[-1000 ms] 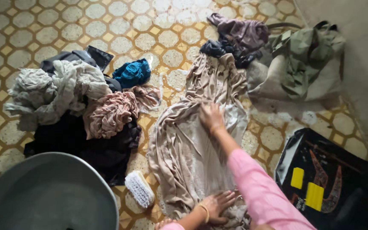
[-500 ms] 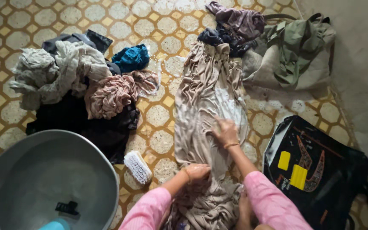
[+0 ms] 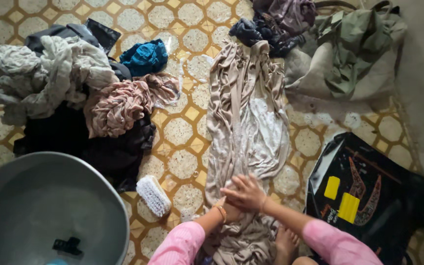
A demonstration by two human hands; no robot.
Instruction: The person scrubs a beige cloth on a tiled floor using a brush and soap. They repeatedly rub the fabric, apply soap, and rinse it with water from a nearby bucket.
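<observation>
Hands meet on the soapy beige garment [image 3: 244,132] stretched along the tiled floor [image 3: 182,162] toward 12 o'clock: right hand [image 3: 245,193] flat, fingers spread, laid over the left hand [image 3: 227,212], whose fingers are hidden, with a white scrub brush [image 3: 153,195] near at 9 o'clock.

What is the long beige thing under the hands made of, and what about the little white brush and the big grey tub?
Beige garment: looks like thin, soft cloth, wet, since it wrinkles and carries soapy foam.
White brush: probably plastic, with dense bristles.
Grey tub: smooth and dull; plastic or metal, hard to tell.
</observation>
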